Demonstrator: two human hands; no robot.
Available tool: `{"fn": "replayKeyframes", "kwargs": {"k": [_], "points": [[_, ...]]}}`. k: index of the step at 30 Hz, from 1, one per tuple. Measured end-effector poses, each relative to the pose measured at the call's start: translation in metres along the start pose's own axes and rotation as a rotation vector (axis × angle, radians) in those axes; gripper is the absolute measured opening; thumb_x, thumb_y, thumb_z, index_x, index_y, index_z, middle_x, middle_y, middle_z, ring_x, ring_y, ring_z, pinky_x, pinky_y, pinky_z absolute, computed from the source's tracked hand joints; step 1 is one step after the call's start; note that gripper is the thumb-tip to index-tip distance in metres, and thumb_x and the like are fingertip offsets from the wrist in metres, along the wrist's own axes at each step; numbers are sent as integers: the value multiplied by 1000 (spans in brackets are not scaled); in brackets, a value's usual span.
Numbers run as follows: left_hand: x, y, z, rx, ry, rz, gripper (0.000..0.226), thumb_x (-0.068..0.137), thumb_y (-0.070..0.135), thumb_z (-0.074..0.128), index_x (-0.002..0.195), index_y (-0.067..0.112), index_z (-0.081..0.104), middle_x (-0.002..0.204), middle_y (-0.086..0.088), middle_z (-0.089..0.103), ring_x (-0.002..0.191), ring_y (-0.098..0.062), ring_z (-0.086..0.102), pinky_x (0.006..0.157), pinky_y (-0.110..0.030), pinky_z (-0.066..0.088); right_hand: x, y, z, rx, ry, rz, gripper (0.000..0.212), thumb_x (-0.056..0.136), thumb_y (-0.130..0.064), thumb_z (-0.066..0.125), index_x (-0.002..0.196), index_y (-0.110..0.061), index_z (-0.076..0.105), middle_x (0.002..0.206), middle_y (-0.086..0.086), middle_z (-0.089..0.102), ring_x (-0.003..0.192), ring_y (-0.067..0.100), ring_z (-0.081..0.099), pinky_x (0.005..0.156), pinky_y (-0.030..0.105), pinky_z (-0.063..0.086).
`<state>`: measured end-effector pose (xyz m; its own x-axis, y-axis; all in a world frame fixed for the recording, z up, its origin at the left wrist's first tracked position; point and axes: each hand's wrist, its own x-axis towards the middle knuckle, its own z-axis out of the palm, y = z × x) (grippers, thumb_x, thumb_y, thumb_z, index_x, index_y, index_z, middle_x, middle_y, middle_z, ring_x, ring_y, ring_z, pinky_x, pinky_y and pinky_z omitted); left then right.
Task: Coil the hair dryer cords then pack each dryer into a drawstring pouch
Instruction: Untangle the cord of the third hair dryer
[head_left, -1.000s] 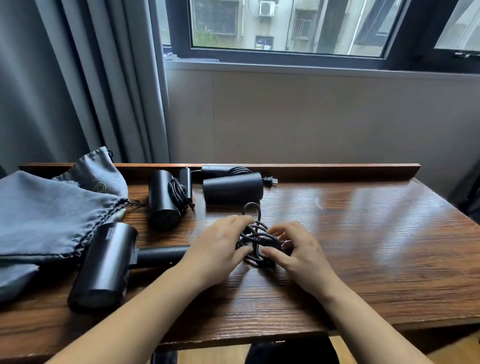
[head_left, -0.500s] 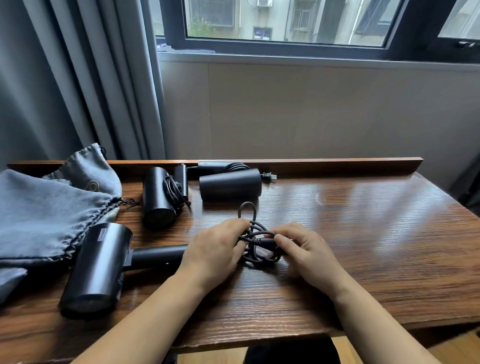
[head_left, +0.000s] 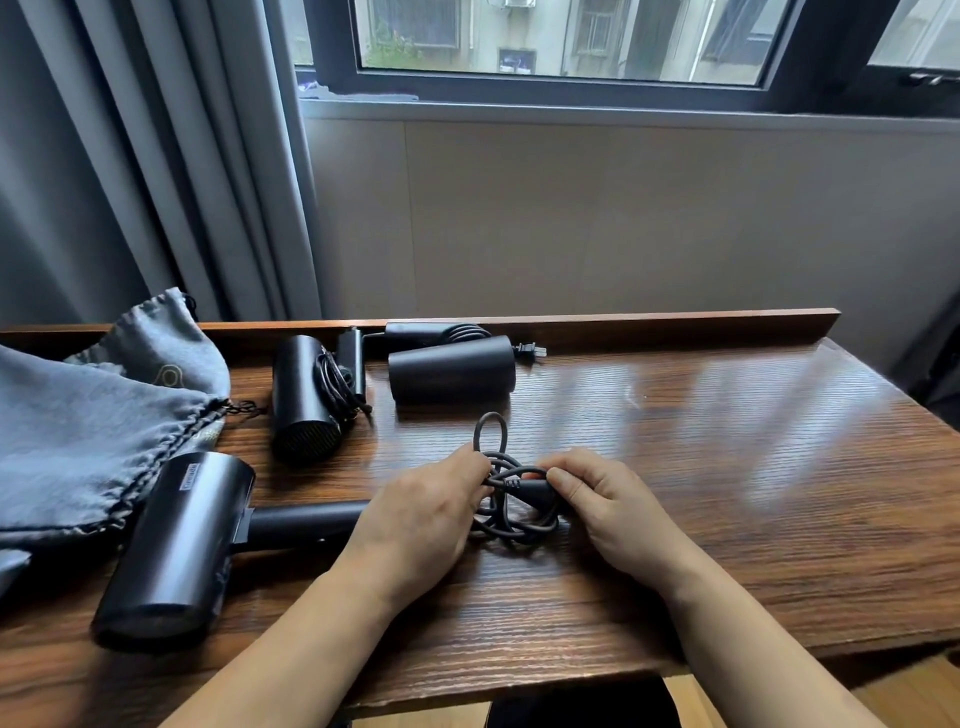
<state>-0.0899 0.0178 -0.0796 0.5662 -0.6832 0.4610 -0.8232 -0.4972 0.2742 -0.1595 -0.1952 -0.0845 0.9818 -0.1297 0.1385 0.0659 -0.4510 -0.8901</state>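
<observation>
While both hands work at the middle of the wooden counter (head_left: 675, 467), the black cord (head_left: 506, 512) lies between them in loose, overlapping loops, one loop poking toward the far side. The left hand (head_left: 421, 525) pinches the loops; the right hand (head_left: 613, 506) grips the cord's thick plug end. Its matte black hair dryer (head_left: 179, 545) lies at near left, beside a grey drawstring pouch (head_left: 88, 436).

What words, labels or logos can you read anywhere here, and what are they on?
None can be read.
Label on the nearest hair dryer: a small light strip of print, too blurred to read.
Round emblem on the grey drawstring pouch: a logo shape, no legible letters.
</observation>
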Motion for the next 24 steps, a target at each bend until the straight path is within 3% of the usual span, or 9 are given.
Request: {"fn": "replayKeyframes", "kwargs": {"k": [3,8,11,14,17,21,24], "points": [[-1,1,0,-16,-28,-21,16,95,36,33,100,24,43,82,3,59,69,-23,55,58,-42,48,-1,-2,1,-43,-9,-26,21,96,-29,52,103,-27,72,98,-7,71,97,9,65,92,33,50],[-1,3,-2,-20,-32,-45,19,95,35,29,100,23,42,78,4,58,66,-19,52,57,-35,43,-2,-5,0,-8,-45,-1,24,103,-10,50,102,-27,68,91,-11,71,91,12,65,88,29,50],[0,4,-2,-4,25,-62,22,95,31,30,95,16,47,69,3,56,59,-21,51,54,-33,38,-3,-5,1,28,-56,-20,28,103,-7,47,103,-26,67,84,-7,67,89,23,64,88,34,48],[1,6,-5,-27,61,-133,16,97,28,39,92,16,48,67,0,57,59,-26,53,54,-34,37,-4,-5,0,31,-54,-58,27,100,-11,49,101,-30,68,89,-6,68,90,19,65,85,32,50],[5,4,-14,-167,66,-268,5,99,22,50,95,20,52,70,2,61,64,-23,55,60,-39,40,-7,-6,-5,30,-90,-91,25,92,-15,53,98,-30,72,105,-10,62,105,15,60,93,25,45],[16,-6,-26,-417,-56,-430,8,94,21,62,92,29,61,79,8,68,66,-4,59,64,-23,44,-11,-12,-9,39,-197,-99,23,81,-24,54,87,-31,74,123,-14,55,121,14,53,101,24,41],[22,-12,-31,-604,-80,-532,13,90,19,69,87,31,67,83,6,73,72,-5,63,69,-24,49,-11,-18,-7,18,-229,-99,25,82,-38,51,80,-27,75,125,-18,55,122,11,53,99,25,40]]}}
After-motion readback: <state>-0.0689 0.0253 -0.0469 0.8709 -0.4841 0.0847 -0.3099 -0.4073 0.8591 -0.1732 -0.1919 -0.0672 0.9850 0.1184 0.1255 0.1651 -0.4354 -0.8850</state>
